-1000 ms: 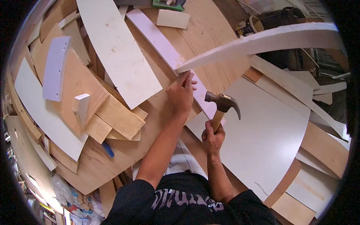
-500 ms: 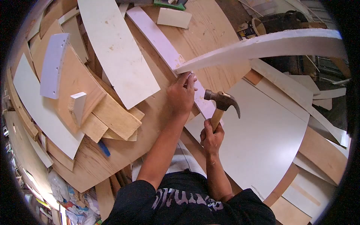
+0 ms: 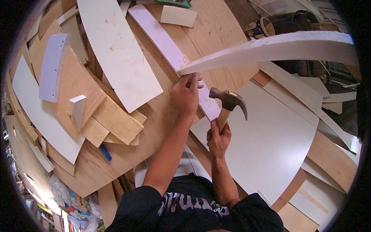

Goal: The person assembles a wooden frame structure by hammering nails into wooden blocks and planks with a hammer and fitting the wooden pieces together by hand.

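My right hand (image 3: pixel 219 135) is wrapped round the wooden handle of a claw hammer (image 3: pixel 230 101), its dark head raised to the right of my other hand. My left hand (image 3: pixel 186 92) has its fingertips pinched together at the near end of a long curved white board (image 3: pixel 270 52). Whatever lies between those fingertips is too small to make out. That board stands on edge, and its end meets a narrow pale-lilac strip (image 3: pixel 158 34) lying diagonally. Chips show on the strip near the joint.
A long white panel (image 3: pixel 121 58) lies at left of the strip. Farther left are stacked wood offcuts (image 3: pixel 118 120) and a drilled lilac piece (image 3: pixel 53 69). A large white sheet (image 3: pixel 266 143) is at the right. A green tool (image 3: pixel 176 3) shows at the top edge.
The view has shifted slightly. The hammer has moved a little up and left, near my left hand. My left hand keeps its pinch by the board's end.
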Demonstrator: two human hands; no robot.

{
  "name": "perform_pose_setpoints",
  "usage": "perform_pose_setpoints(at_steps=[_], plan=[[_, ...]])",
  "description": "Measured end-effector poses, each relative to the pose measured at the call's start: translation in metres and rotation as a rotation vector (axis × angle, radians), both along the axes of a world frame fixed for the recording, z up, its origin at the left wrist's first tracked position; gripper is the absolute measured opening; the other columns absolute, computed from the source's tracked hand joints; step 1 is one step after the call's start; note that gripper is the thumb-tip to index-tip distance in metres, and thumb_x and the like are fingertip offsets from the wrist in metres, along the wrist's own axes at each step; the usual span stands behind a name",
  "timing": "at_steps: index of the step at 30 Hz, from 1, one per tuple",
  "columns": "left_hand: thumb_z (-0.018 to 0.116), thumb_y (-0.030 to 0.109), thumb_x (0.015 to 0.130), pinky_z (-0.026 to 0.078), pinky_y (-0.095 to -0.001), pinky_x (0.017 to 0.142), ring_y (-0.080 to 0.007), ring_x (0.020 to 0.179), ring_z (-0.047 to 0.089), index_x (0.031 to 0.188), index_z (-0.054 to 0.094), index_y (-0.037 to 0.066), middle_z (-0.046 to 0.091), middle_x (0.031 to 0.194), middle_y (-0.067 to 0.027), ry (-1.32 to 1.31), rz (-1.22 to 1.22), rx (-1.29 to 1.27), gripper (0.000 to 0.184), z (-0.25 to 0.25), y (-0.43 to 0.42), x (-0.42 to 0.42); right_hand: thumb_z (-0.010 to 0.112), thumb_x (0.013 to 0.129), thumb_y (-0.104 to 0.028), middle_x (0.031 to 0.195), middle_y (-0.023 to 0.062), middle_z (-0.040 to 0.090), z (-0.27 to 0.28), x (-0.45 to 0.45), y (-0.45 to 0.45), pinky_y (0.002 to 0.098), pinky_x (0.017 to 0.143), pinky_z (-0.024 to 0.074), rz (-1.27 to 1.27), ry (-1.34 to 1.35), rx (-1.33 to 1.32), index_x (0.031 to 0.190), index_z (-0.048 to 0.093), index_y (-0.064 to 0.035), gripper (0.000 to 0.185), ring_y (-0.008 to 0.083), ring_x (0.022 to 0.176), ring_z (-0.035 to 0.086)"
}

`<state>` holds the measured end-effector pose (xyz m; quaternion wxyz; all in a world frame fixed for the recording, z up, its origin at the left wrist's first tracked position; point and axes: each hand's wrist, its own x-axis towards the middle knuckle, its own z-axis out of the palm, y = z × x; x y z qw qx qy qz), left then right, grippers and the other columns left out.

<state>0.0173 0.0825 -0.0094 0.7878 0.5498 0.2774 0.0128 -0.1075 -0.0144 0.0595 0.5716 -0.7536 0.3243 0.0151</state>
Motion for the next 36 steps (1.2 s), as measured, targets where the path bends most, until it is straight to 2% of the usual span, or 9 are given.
perform_pose_setpoints(at_steps=[7, 10, 12, 14, 18, 20, 27, 29, 36], plan=[[0.061, 0.019, 0.102, 0.063, -0.0334, 0.074, -0.0248, 0.087, 0.075, 0.115, 0.069, -0.006, 0.074, 0.104, -0.0190, -0.072, 0.030, 0.034, 0.029, 0.002, 0.002, 0.001, 0.070, 0.097, -0.018, 0.069, -0.0046, 0.051, 0.002, 0.021, 0.001, 0.0244, 0.050, 0.0384, 0.066, -0.090, -0.073, 0.096, 0.062, -0.0067, 0.014, 0.0048, 0.056, 0.046], [0.058, 0.025, 0.104, 0.062, -0.0359, 0.083, -0.0266, 0.094, 0.074, 0.119, 0.067, -0.007, 0.073, 0.106, -0.0187, -0.053, 0.017, -0.044, 0.036, 0.000, 0.003, 0.000, 0.071, 0.097, -0.021, 0.069, -0.0027, 0.055, 0.001, 0.031, 0.000, 0.0248, 0.050, 0.0389, 0.096, -0.115, -0.071, 0.100, 0.066, -0.0059, 0.016, 0.0054, 0.057, 0.048], [0.056, 0.028, 0.105, 0.061, -0.0370, 0.088, -0.0276, 0.099, 0.073, 0.121, 0.065, -0.007, 0.072, 0.110, -0.0188, -0.036, 0.022, -0.115, 0.039, -0.003, 0.003, -0.004, 0.069, 0.098, -0.018, 0.075, -0.0019, 0.058, 0.005, 0.038, -0.002, 0.0234, 0.051, 0.0395, 0.188, -0.020, -0.249, 0.107, 0.066, -0.0009, 0.019, 0.0051, 0.058, 0.048], [0.053, 0.031, 0.106, 0.058, -0.0379, 0.096, -0.0288, 0.107, 0.071, 0.124, 0.062, -0.009, 0.069, 0.118, -0.0195, -0.237, 0.079, -0.207, 0.044, -0.007, 0.004, -0.007, 0.068, 0.098, -0.018, 0.075, -0.0018, 0.059, -0.006, 0.040, -0.003, 0.0230, 0.052, 0.0399, 0.212, -0.065, -0.321, 0.109, 0.066, -0.0005, 0.021, 0.0047, 0.059, 0.049], [0.053, 0.028, 0.106, 0.058, -0.0360, 0.096, -0.0277, 0.107, 0.070, 0.123, 0.063, -0.010, 0.066, 0.125, -0.0204, -0.293, 0.083, -0.246, 0.042, -0.009, 0.005, -0.010, 0.065, 0.100, -0.020, 0.077, -0.0016, 0.060, -0.023, 0.044, -0.002, 0.0230, 0.054, 0.0411, 0.230, -0.134, -0.328, 0.114, 0.066, 0.0001, 0.024, 0.0048, 0.061, 0.049], [0.049, 0.014, 0.106, 0.059, -0.0372, 0.092, -0.0264, 0.098, 0.072, 0.121, 0.064, -0.012, 0.071, 0.112, -0.0216, -0.255, 0.145, -0.337, 0.034, -0.008, 0.006, -0.010, 0.064, 0.102, -0.024, 0.078, -0.0016, 0.060, -0.026, 0.044, 0.002, 0.0234, 0.054, 0.0414, 0.254, -0.162, -0.368, 0.115, 0.066, -0.0001, 0.028, 0.0051, 0.061, 0.049], [0.057, 0.006, 0.098, 0.058, -0.0337, 0.084, -0.0212, 0.088, 0.073, 0.114, 0.070, -0.006, 0.075, 0.099, -0.0161, -0.070, 0.054, -0.084, 0.024, -0.008, 0.006, -0.007, 0.064, 0.103, -0.030, 0.080, -0.0021, 0.059, -0.038, 0.043, 0.009, 0.0230, 0.053, 0.0383, 0.227, -0.173, -0.259, 0.121, 0.065, -0.0008, 0.034, 0.0050, 0.062, 0.047], [0.060, 0.001, 0.094, 0.058, -0.0336, 0.078, -0.0218, 0.085, 0.075, 0.108, 0.074, -0.002, 0.076, 0.095, -0.0162, 0.038, -0.055, 0.182, 0.020, -0.003, 0.010, -0.005, 0.064, 0.101, -0.036, 0.091, 0.0139, 0.071, -0.036, 0.045, 0.009, 0.0343, 0.076, 0.0519, 0.231, -0.087, -0.259, 0.123, 0.065, -0.0032, 0.040, 0.0163, 0.083, 0.065], [0.063, -0.001, 0.094, 0.060, -0.0320, 0.060, -0.0245, 0.076, 0.077, 0.104, 0.074, -0.002, 0.074, 0.091, -0.0156, -0.086, 0.119, 0.147, 0.015, -0.004, 0.000, -0.004, 0.065, 0.101, -0.033, 0.092, 0.0122, 0.071, -0.036, 0.046, 0.012, 0.0336, 0.076, 0.0513, 0.180, -0.086, -0.085, 0.121, 0.066, -0.0029, 0.036, 0.0138, 0.083, 0.061]])
